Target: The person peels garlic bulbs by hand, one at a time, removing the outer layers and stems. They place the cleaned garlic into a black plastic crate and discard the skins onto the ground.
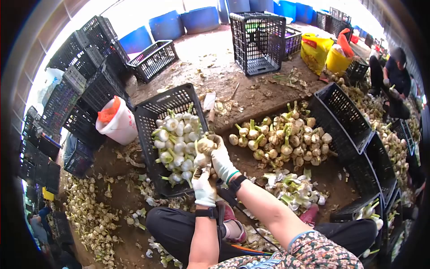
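Inventory-wise: one brownish garlic bulb (207, 145), held in the gloved right hand (221, 162), over the right edge of the black crate (165, 102). One gloved left hand (204, 187), fingers curled just below; whether anything is gripped cannot be told. White bulbs (179, 142), heaped within the crate's edges. Unpeeled bulbs (291, 139), piled beyond its right edge; loose skins (295, 188), nearer. Handling, as judged: bulb best steadied from beneath, outer skin drawn off lightly, cloves left unbruised, debris kept outside the rim.
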